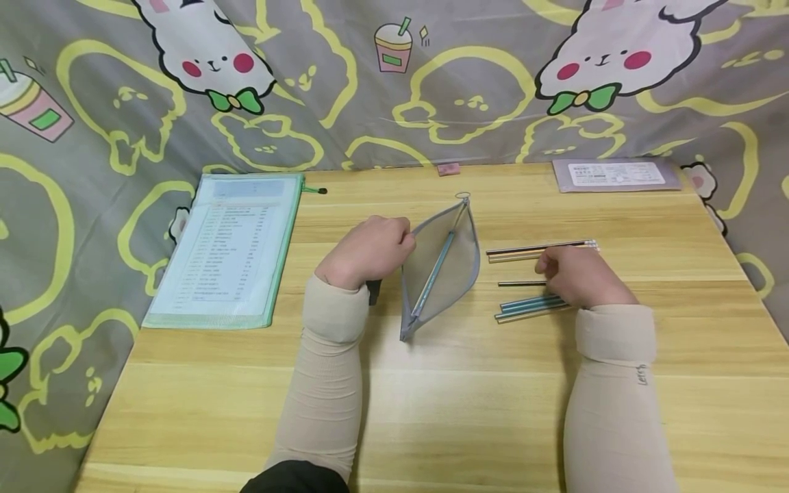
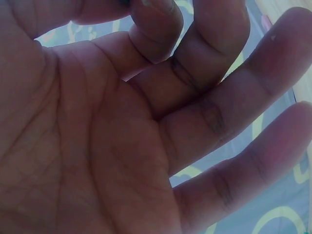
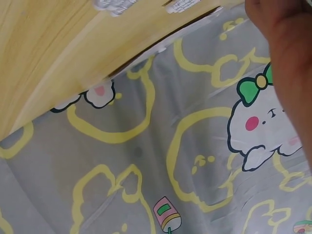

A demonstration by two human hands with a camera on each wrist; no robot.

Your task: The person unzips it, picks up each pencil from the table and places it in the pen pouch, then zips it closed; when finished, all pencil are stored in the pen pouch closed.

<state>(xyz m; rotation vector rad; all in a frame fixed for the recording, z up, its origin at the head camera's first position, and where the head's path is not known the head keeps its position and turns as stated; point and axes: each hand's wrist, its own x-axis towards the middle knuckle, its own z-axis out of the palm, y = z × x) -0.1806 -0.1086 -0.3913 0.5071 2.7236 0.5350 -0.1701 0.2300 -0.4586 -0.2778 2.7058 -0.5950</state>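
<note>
My left hand (image 1: pixel 370 252) pinches the left rim of a grey zip pouch (image 1: pixel 425 250), which gapes wide on the table. Inside the pouch a blue pencil (image 1: pixel 433 274) leans from the near corner toward the far one. In the left wrist view the palm and fingers fill the picture, with some fingers bent and others fairly straight. My right hand (image 1: pixel 582 274) is over the pencils on the right, its thumb and fingers curled at a dark pencil (image 1: pixel 520 283). The hand covers that pencil's far end. Above it lie several pencils (image 1: pixel 530 250); below are blue and tan ones (image 1: pixel 530 305).
A green-edged zip folder (image 1: pixel 216 253) with a printed sheet lies at the left. At the back edge are a small pink eraser-like block (image 1: pixel 448 169) and a flat grey packet (image 1: pixel 616 175) with a white label. A patterned curtain (image 1: pixel 345 82) hangs behind the wooden table.
</note>
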